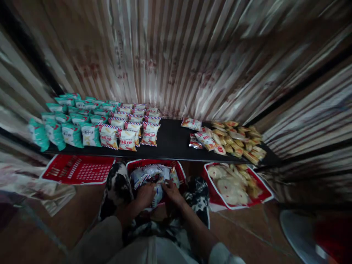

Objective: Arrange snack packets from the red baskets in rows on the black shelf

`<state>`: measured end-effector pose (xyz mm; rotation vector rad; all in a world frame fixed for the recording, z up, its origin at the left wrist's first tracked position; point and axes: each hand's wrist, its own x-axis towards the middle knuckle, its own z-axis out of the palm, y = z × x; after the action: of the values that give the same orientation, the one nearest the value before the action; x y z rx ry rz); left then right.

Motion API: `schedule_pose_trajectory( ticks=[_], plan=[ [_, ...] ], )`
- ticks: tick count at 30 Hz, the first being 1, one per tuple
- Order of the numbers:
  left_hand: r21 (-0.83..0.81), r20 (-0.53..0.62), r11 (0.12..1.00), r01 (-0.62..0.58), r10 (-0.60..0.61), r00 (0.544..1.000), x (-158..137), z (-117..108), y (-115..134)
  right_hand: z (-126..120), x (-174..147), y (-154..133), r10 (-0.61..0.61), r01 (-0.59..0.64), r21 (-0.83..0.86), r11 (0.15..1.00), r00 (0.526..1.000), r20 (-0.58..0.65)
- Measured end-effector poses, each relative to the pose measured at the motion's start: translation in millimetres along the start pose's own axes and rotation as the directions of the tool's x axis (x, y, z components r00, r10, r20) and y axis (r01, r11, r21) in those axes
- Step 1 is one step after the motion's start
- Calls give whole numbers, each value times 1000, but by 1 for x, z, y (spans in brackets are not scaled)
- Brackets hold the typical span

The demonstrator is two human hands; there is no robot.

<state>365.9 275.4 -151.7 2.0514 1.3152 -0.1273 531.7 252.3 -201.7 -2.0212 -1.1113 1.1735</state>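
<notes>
Both my hands are down in a red basket (180, 171) between my knees, among silver-white snack bags (150, 170) with striped edges. My left hand (146, 194) has its fingers curled closed at the near side of the pile. Facing it, my right hand (171, 190) is closed too, its fingertips at a bag. A snack bag (157, 196) lies between the two hands, and both appear to grip it. The dim light hides the exact finger contact.
A black shelf (170, 141) spans the front, bearing rows of teal bags (72, 135), white-and-red bags (128, 140), a loose heap of yellow packets (238, 139) and a few tilted bags (206, 140). Another red basket (82, 169) sits left; a filled basket (233, 207) stands right.
</notes>
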Motion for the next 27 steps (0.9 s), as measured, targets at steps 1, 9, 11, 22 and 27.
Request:
schedule_pose_trajectory(
  ticks=[1, 9, 11, 22, 27],
  plan=[
    [9, -18, 1000, -21, 21, 1000, -2, -4, 2, -2, 0, -1, 30, -31, 56, 998, 1000, 7],
    [247, -383, 911, -330, 404, 831, -17, -23, -11, -37, -5, -27, 157, -284, 752, 595, 958, 238],
    [329, -456, 852, -408, 521, 721, -18, -26, -20, -47, -6, -33, 152, -335, 776, 535, 941, 301],
    [606, -481, 578, -547, 813, 327, -22, -49, -42, -54, -5, -48, -44, -354, 659, 663, 861, 507],
    [605, -432, 572, -553, 820, 376, -22, -60, -49, -61, -9, -52, -84, -316, 605, 731, 838, 540]
  ],
)
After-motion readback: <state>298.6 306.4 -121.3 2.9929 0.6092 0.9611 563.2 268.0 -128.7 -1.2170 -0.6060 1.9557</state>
